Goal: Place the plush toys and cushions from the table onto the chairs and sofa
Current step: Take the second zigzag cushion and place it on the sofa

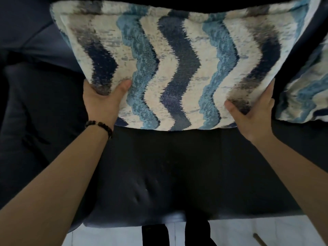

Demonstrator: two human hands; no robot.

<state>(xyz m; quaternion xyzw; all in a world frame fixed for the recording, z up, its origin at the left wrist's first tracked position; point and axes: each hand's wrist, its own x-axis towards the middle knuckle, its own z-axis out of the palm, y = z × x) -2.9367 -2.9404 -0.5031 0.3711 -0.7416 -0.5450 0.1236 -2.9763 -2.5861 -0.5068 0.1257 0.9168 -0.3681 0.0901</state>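
Observation:
A large cushion [170, 68] with cream, light-blue and navy zigzag stripes stands tilted against the back of a dark navy sofa [177, 174], its lower edge on the seat. My left hand [103, 102] grips its lower left corner, thumb on the front face. On the lower right corner my right hand [253, 114] holds it the same way. A second cushion [305, 89] of the same pattern leans at the right edge of the view, touching the sofa back.
A dark sofa armrest [35, 107] rises at the left. A white tiled floor [248, 231] shows below the seat's front edge, with my dark-trousered legs [177, 233] on it. A thin brown stick [259, 239] lies on the floor at lower right.

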